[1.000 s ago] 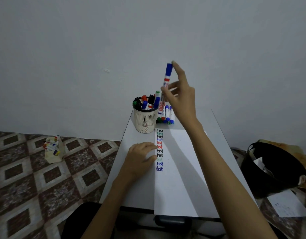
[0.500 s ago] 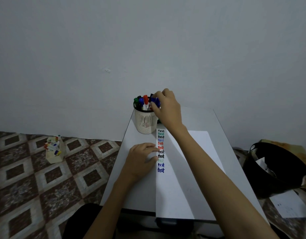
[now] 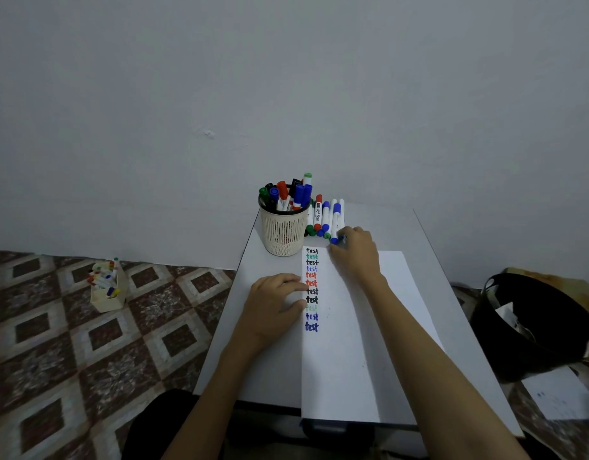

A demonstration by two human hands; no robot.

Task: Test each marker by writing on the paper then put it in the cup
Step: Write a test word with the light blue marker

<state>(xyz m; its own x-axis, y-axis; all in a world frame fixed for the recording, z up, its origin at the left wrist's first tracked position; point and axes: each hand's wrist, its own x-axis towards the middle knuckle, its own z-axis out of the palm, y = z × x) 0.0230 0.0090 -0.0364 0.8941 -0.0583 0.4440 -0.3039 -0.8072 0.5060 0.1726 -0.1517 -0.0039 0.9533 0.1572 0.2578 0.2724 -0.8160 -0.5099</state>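
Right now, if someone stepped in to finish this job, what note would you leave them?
Left hand: flat on the paper, steadying its left edge.
Right hand: fingers at the near end of a blue marker; whether it grips yet is unclear.
Cup: just past the paper's far left corner, holding capped markers.
Done: eleven "test" words in a column on the paper.
Left: the row lying right of the cup, each to be written with, then put in the cup.
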